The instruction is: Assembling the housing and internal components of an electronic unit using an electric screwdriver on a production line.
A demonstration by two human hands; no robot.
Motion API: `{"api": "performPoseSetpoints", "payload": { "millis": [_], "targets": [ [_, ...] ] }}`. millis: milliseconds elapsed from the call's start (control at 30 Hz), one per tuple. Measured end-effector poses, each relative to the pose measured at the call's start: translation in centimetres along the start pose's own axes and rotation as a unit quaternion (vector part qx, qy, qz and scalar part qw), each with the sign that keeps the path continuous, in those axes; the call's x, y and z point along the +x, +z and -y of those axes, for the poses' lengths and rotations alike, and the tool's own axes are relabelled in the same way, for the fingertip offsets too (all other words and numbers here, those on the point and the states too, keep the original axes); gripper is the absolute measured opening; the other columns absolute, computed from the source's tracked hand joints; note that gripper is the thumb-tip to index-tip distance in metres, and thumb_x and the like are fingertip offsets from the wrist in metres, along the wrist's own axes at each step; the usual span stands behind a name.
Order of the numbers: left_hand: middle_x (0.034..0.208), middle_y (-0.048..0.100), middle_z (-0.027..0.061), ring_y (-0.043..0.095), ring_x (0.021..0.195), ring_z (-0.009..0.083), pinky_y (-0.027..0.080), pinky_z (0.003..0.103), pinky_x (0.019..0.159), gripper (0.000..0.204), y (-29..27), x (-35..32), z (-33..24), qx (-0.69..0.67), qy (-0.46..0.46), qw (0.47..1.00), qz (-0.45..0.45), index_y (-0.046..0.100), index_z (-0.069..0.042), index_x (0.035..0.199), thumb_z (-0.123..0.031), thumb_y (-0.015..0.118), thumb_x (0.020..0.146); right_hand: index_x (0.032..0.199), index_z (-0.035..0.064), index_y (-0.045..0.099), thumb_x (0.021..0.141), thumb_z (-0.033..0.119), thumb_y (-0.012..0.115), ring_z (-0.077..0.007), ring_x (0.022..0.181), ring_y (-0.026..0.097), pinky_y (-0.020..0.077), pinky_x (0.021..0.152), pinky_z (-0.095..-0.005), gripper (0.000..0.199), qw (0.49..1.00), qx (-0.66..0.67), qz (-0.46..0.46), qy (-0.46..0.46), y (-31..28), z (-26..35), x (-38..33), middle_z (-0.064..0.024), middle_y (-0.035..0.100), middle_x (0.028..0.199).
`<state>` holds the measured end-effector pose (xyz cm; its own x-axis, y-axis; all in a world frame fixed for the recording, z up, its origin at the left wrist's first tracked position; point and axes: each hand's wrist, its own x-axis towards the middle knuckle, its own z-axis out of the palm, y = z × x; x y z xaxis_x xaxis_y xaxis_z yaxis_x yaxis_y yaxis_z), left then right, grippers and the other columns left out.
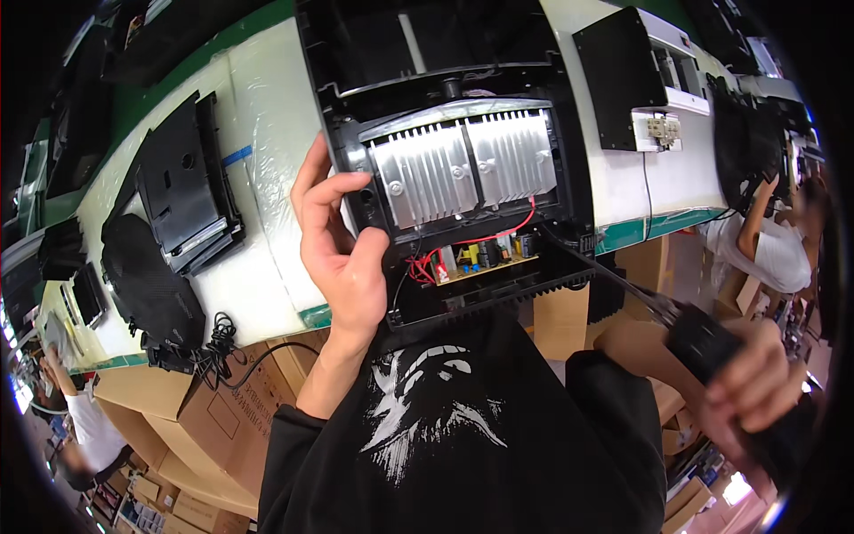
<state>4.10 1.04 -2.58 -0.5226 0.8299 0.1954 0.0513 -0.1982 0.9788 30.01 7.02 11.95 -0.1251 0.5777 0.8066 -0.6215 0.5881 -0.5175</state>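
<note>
Open black housing on the white worktable, straight ahead of the person, near edge by the torso. Inside: two silver finned heat sinks side by side; below them a circuit board with red wires. Left hand at housing's left edge, grasping it, some fingers behind the edge. Right hand apart from housing, lower right of it, closed around a blurred black object; thin dark shaft or cable (can't tell which) runs from it up-left to housing's lower right corner. Farther out: black panel and cable bundle to the left, black-and-white unit to the right, cardboard box lower left.
</note>
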Motion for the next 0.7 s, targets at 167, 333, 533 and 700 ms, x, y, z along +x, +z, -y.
{"api": "performPoseSetpoints", "payload": {
  "millis": [167, 333, 533, 700],
  "targets": [
    [0.140, 0.031, 0.0185, 0.036, 0.127, 0.0286, 0.027, 0.035, 0.105, 0.044, -1.2, -0.1, 0.0, -0.032, -0.022, 0.999, -0.034, 0.054, -0.002, 0.101, 0.009, 0.042, 0.060, 0.062, 0.0102, 0.046, 0.063, 0.076, 0.060, -0.0094, 0.043, 0.045, 0.0375, 0.039, -0.0227, 0.067, 0.998, 0.059, 0.011, 0.023, -4.8, 5.5, 4.8, 0.0009, 0.045, 0.058],
    [0.139, 0.032, 0.0183, 0.036, 0.128, 0.0285, 0.026, 0.036, 0.105, 0.043, -0.2, 0.0, -0.3, -0.003, -0.019, 1.000, -0.011, 0.055, -0.002, 0.100, 0.009, 0.042, 0.060, 0.074, 0.0031, 0.047, 0.061, 0.091, 0.034, -0.0217, 0.050, 0.045, 0.0401, 0.052, -0.0346, 0.090, 0.920, -0.344, -0.129, -0.135, -13.6, 5.1, 4.4, -0.0094, 0.049, 0.065],
    [0.139, 0.032, 0.0188, 0.034, 0.129, 0.0292, 0.025, 0.037, 0.105, 0.043, -0.4, 0.0, -0.2, 0.008, -0.018, 1.000, -0.015, 0.054, -0.003, 0.100, 0.009, 0.042, 0.060, 0.066, 0.0024, 0.049, 0.064, 0.091, 0.020, -0.0238, 0.051, 0.045, 0.0412, 0.056, -0.0354, 0.093, 0.889, -0.402, -0.211, -0.067, -14.3, -0.7, 3.9, -0.0109, 0.045, 0.057],
    [0.140, 0.031, 0.0191, 0.033, 0.130, 0.0300, 0.024, 0.038, 0.107, 0.044, -0.3, 0.0, -0.3, 0.015, -0.023, 1.000, -0.016, 0.054, -0.003, 0.100, 0.008, 0.041, 0.059, 0.073, -0.0004, 0.056, 0.071, 0.086, 0.016, -0.0259, 0.053, 0.051, 0.0442, 0.064, -0.0392, 0.095, 0.924, -0.340, -0.174, -0.029, -16.5, -1.1, 3.0, -0.0145, 0.057, 0.067]
  ]
}}
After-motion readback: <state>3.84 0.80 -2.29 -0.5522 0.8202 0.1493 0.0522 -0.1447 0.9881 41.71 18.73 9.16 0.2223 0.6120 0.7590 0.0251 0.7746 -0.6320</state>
